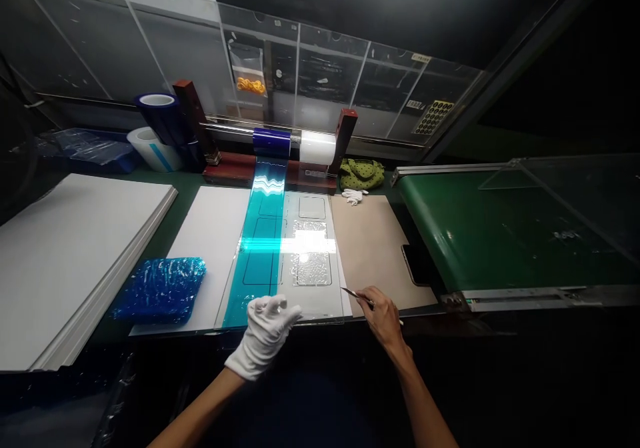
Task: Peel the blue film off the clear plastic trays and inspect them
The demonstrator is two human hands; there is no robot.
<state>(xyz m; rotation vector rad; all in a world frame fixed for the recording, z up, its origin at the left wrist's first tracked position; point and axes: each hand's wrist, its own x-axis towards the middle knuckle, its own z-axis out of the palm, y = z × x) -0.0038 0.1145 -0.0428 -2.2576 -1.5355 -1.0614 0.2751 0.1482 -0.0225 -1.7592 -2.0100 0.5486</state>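
Note:
My left hand (pixel 267 338), in a white glove, hovers at the near end of a blue film strip (pixel 263 235). Its fingers are curled, thumb apart, and nothing shows in them. The strip runs down from a blue film roll (pixel 271 143) over a clear sheet (pixel 313 301) printed with dark rounded outlines. To the right of the strip, one outline holds a clear, bubbly-looking piece (pixel 310 271). Bare, my right hand (pixel 383 318) grips a slim pointed craft knife (pixel 356 295), its tip pointing left near the sheet's right edge.
A white roll (pixel 319 148) shares the wooden stand (pixel 346 138). White sheets (pixel 85 248) and a blue wrapped pack (pixel 163 289) lie left. Brown board (pixel 383 255), a phone (pixel 415 265), a white glove (pixel 354 197), a green dotted pouch (pixel 363 173) and a green conveyor belt (pixel 500 235) are right.

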